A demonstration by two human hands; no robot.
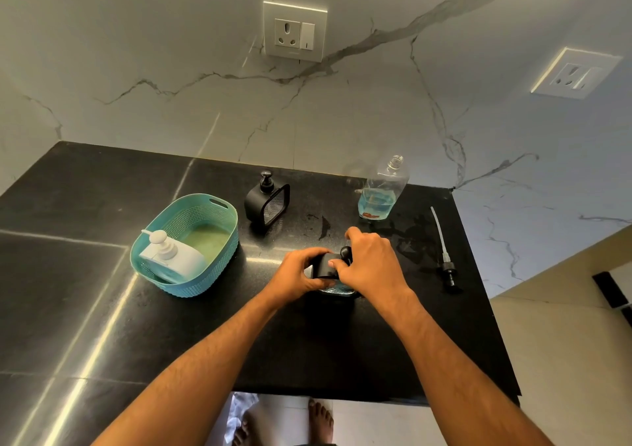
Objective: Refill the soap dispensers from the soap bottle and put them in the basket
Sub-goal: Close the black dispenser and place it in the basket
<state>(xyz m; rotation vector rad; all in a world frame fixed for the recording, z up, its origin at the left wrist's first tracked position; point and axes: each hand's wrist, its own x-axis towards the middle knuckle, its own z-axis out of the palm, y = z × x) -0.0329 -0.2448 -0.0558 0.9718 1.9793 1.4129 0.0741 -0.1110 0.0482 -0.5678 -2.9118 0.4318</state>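
My left hand (301, 271) gripped the black square soap dispenser (325, 264) while my right hand (367, 261) pinched its pump. It probably felt slick; its flat sides gave the surest hold.

The tabletop (85, 308) is polished black stone — glossy, streaked with reflected light — and the wall (171, 69) behind it looks like smooth white marble with grey veins. The basket (201, 240) is teal plastic moulded in a woven, perforated texture, holding a smooth matt white plastic dispenser (174, 257). The bottle (384, 189) is clear glossy plastic, the black dispenser (266, 202) matt plastic with a see-through front, and the loose pump (444, 254) has a translucent tube — its collar black plastic.
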